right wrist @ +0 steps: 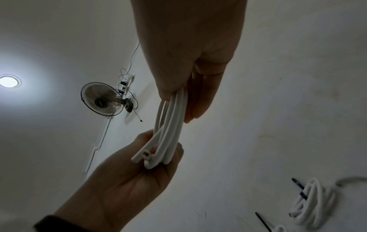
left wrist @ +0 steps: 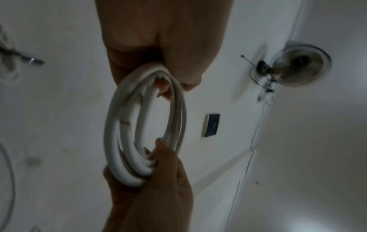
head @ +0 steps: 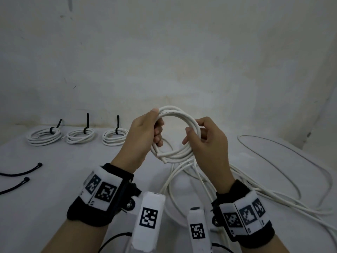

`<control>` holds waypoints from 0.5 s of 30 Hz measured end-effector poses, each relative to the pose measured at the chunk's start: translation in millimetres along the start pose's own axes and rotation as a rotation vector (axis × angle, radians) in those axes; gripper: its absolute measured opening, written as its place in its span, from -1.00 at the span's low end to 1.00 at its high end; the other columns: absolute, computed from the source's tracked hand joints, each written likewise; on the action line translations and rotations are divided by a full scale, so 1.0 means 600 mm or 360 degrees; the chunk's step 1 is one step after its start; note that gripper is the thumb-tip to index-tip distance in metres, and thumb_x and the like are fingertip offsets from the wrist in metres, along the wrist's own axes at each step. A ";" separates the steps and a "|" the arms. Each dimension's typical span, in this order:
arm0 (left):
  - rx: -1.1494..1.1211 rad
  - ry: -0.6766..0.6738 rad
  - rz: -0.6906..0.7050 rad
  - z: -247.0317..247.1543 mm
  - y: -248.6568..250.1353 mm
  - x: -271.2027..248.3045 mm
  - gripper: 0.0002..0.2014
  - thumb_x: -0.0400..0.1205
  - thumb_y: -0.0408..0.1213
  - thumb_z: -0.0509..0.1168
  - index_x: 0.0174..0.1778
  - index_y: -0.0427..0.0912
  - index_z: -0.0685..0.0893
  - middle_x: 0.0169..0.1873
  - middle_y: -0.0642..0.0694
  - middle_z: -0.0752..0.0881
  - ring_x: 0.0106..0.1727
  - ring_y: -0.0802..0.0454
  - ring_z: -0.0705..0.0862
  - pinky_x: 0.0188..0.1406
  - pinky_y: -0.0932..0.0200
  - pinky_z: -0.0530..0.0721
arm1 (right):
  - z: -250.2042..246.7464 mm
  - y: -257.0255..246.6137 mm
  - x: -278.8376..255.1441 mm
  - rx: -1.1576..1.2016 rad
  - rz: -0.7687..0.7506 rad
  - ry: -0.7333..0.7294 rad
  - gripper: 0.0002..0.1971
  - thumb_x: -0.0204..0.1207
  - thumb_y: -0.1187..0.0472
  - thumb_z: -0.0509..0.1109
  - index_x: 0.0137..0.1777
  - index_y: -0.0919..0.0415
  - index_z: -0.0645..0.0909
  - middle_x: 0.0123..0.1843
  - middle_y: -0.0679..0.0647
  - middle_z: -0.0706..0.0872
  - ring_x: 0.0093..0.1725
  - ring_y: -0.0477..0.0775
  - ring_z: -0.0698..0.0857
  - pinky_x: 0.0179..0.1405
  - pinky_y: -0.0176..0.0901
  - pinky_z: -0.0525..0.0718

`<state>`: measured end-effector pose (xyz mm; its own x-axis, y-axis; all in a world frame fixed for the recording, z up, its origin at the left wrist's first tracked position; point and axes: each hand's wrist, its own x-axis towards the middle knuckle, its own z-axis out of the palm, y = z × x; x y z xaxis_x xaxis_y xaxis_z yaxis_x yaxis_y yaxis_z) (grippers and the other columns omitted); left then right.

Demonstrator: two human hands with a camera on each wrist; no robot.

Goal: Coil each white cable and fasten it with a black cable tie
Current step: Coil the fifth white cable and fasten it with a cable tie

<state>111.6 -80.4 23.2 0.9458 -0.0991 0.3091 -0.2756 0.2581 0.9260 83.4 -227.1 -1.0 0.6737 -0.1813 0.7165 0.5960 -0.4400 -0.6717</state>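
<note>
Gripping white cable coil [head: 176, 133] aloft with left hand [head: 144, 132] and right hand [head: 209, 141], fingers curled round opposite sides, above loose cables [head: 273, 194].

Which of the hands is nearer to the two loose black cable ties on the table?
The left. The left hand grips the coil's left side, on the same side as the loose black cable ties. The right hand holds the coil's right side, farther away.

Head view evenly lit, soft, edges bowed. Both wrist views dim, grainy, motion-smeared; round ceiling lamp [right wrist: 9, 82] flares at left of right wrist view.
</note>
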 end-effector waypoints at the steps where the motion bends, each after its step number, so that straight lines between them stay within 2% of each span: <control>1: 0.0124 -0.0027 0.0119 -0.002 -0.001 -0.002 -0.70 0.76 -0.15 0.05 -0.15 -0.23 0.55 -0.57 0.00 0.37 -0.61 0.12 0.34 -0.57 0.22 0.45 | 0.000 0.004 -0.001 -0.0023 -0.0011 0.0017 -0.86 0.59 0.29 0.36 -0.18 0.07 0.55 -0.48 0.05 0.72 -0.54 0.02 0.60 -0.52 -0.21 0.51; 3: 0.0322 -0.0103 0.0320 -0.008 -0.002 -0.004 -0.77 0.77 -0.17 0.03 0.15 -0.15 0.54 -0.50 0.00 0.43 -0.58 0.12 0.40 -0.53 0.19 0.50 | 0.001 0.008 -0.005 -0.0016 -0.0002 0.0030 -0.86 0.60 0.28 0.36 -0.20 0.09 0.56 -0.47 0.01 0.73 -0.51 0.07 0.63 -0.48 -0.17 0.54; 4: 0.0392 -0.0154 0.0392 -0.010 -0.002 -0.005 -0.76 0.78 -0.18 0.01 0.20 -0.13 0.54 -0.47 0.00 0.43 -0.57 0.11 0.42 -0.53 0.18 0.51 | 0.001 0.009 -0.006 0.0026 0.0020 0.0025 -0.88 0.60 0.27 0.36 -0.18 0.13 0.58 -0.46 0.01 0.74 -0.50 0.12 0.64 -0.47 -0.12 0.56; 6: 0.0481 -0.0231 0.0462 -0.014 -0.001 -0.004 -0.74 0.79 -0.21 -0.01 0.17 -0.14 0.57 -0.44 -0.01 0.43 -0.57 0.09 0.43 -0.50 0.15 0.53 | 0.000 0.011 -0.007 0.0139 0.0076 0.0007 -0.90 0.61 0.25 0.36 -0.14 0.21 0.61 -0.46 0.03 0.74 -0.52 0.18 0.59 -0.49 -0.08 0.53; 9: 0.0565 -0.0260 0.0484 -0.017 -0.001 -0.005 -0.74 0.79 -0.26 -0.03 0.14 -0.14 0.58 -0.42 -0.03 0.46 -0.57 0.08 0.46 -0.46 0.06 0.58 | -0.002 0.014 -0.008 0.0285 0.0135 -0.0002 -0.83 0.61 0.18 0.36 -0.13 0.29 0.62 -0.49 0.04 0.72 -0.53 0.13 0.50 -0.52 -0.13 0.45; 12: 0.0732 -0.0307 0.0527 -0.018 -0.001 -0.006 -0.75 0.79 -0.27 -0.02 0.16 -0.16 0.57 -0.35 -0.10 0.51 -0.55 0.07 0.54 -0.44 -0.07 0.68 | -0.001 0.017 -0.010 0.0355 0.0173 0.0022 -0.75 0.60 0.12 0.34 -0.13 0.35 0.62 -0.50 0.04 0.69 -0.52 0.18 0.51 -0.50 -0.13 0.50; 13: 0.0790 -0.0337 0.0541 -0.018 -0.002 -0.005 -0.75 0.78 -0.26 -0.02 0.18 -0.14 0.56 -0.32 -0.11 0.52 -0.54 0.06 0.57 -0.43 -0.08 0.70 | -0.001 0.018 -0.010 0.0364 0.0177 0.0032 -0.73 0.60 0.11 0.33 -0.13 0.35 0.62 -0.50 0.03 0.69 -0.51 0.25 0.53 -0.49 -0.09 0.53; 15: 0.0869 -0.0388 0.0577 -0.017 -0.005 -0.006 -0.75 0.78 -0.23 -0.01 0.26 -0.06 0.52 -0.26 -0.11 0.53 -0.53 0.06 0.62 -0.45 0.04 0.69 | -0.002 0.020 -0.010 0.0377 0.0187 0.0040 -0.72 0.61 0.10 0.32 -0.16 0.34 0.62 -0.50 0.02 0.67 -0.49 0.30 0.58 -0.46 -0.05 0.57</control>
<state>111.0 -71.3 17.1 0.7300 -0.3274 0.5999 -0.6738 -0.1977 0.7120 85.8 -232.2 -13.2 0.7348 -0.2420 0.6336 0.6022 -0.1970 -0.7736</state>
